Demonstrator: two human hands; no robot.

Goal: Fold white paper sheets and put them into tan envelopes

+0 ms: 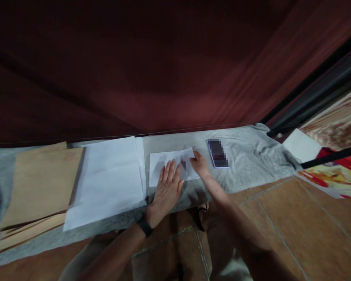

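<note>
A small white sheet of paper [156, 166], which looks folded, lies on a grey cloth in front of me. My left hand [168, 185] rests flat on its lower middle, fingers stretched out and a dark band at the wrist. At the paper's right end, my right hand [199, 164] grips the edge, with thumb and fingers closed together near the upper right corner. Left of it is a stack of larger white paper sheets [111, 175], touched by neither hand.
Brown paper envelopes [45, 183] are piled at the far left of the grey cloth [245, 156]. A phone [218, 153] lies just right of my right hand. Behind the cloth hangs a dark red curtain [163, 78]. A colourful printed sheet [336, 175] is at the right, above the tiled floor [280, 218].
</note>
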